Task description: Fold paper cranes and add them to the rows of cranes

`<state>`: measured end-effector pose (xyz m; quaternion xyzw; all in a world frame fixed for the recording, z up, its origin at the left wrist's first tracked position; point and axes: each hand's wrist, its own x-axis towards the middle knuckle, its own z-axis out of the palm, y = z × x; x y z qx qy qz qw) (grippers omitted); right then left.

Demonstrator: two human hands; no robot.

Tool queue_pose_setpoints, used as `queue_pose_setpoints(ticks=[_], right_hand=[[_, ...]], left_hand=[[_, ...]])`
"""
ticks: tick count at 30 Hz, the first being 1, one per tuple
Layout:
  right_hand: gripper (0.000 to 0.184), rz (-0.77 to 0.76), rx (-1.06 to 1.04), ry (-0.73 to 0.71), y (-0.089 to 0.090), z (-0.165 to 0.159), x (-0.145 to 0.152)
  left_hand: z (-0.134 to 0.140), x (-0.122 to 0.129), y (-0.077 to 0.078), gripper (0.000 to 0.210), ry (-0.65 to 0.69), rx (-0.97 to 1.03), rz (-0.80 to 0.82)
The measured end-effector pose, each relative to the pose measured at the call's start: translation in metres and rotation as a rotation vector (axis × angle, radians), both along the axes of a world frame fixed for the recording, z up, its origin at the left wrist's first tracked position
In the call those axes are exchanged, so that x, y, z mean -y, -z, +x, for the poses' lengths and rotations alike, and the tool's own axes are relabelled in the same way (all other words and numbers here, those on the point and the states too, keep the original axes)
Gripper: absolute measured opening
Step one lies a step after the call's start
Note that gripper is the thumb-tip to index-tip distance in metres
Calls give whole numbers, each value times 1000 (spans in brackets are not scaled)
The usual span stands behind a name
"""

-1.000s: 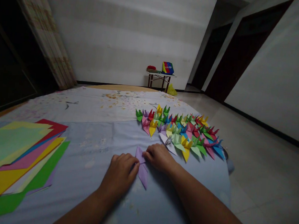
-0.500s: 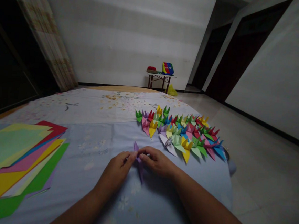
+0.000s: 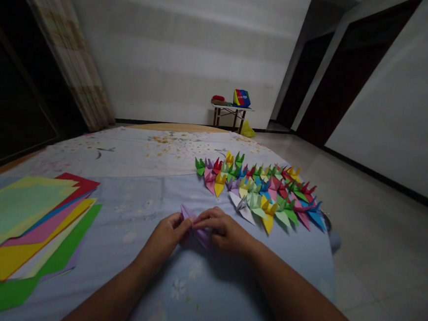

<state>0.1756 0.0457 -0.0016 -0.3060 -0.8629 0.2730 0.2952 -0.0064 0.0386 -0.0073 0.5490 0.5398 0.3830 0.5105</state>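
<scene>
A folded piece of purple paper (image 3: pixel 201 236) is held just above the cloth, its narrow point reaching up and left. My left hand (image 3: pixel 167 233) pinches it from the left, between thumb and fingers. From the other side my right hand (image 3: pixel 225 231) grips it near the middle, fingertips meeting those of the left. The fingers hide part of the folds. Beyond my right hand stand several rows of folded paper cranes (image 3: pixel 268 215) in many colours.
A fanned stack of coloured paper sheets (image 3: pixel 20 214) lies at the left. Flowered cloth (image 3: pixel 130 193) covers the table. Against the far wall, a small table (image 3: pixel 233 107) carries a colourful box (image 3: pixel 241 98), with a yellow bag (image 3: pixel 247 129) on the floor beside it.
The purple paper has turned, its upper point swinging left, and it shows a broader face. Both hands stay closed on it, with the fingers slightly shifted. The view has moved slightly.
</scene>
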Motion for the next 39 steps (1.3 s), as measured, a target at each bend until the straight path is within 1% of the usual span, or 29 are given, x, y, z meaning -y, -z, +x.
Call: queue_pose_setpoints(ticks=[4,9,15,18,20,22,23,24,27,28,30,33,39], right_hand=[[54,20,1,19,-3,5,-2],[32,91,100,-1,-2,9,-3],[19,215,145,-7,1,6,-3],[16,248,185,5,2,5,-4],[17,260,219,5,4,5,-6],[18,252,243,-4,8,6,-9],[18,236,248,-10,11,7,-10],[18,216,251,-13,12,8,-11],[20,159,257,-13,15,9,-12],[21,148,258,-13,16,9,-12],[21,133,262,-13,15,10,-12],[19,119,273,-21,14,11,-12],[18,134,274,-10,10,14,-11]], left_hand=[[-4,-2,2,32,62,82,-56],[-8,-5,5,32,105,91,-123],[-6,-6,7,30,121,34,-99],[-7,-7,9,29,135,-97,40],[-9,-8,11,30,88,-273,189],[-12,-7,12,36,31,-440,326],[-13,-7,12,38,35,-495,386],[-15,-6,12,35,77,-529,443],[-18,-4,11,19,306,-582,587],[-18,-3,10,18,368,-607,621],[-19,-2,9,20,450,-668,668],[-20,-1,6,21,501,-728,701],[-19,3,5,19,520,-764,755]])
